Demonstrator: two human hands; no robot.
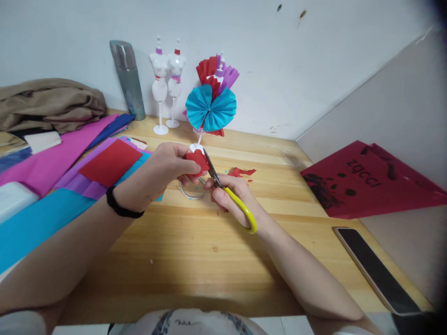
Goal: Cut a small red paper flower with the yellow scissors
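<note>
Between the thumb and fingers of my left hand (169,163) is a small piece of red paper (196,161). A white piece with a rounded top (196,148) shows just above it; whether the two are joined I cannot tell. My right hand (232,188) grips yellow-handled scissors (246,215), their blades pointing up and left against the red paper's right edge. Red paper scraps (242,172) lie on the table beyond my right hand. Below my left fingers is a thin ring-shaped thing (191,195), partly hidden.
Behind my hands stands a mannequin with a blue pleated paper fan (211,109). Two white mini mannequins (159,88) and a flask (127,81) are back left. Coloured paper sheets (45,221) cover the left side. A red bag (370,181) and a phone (375,270) are right.
</note>
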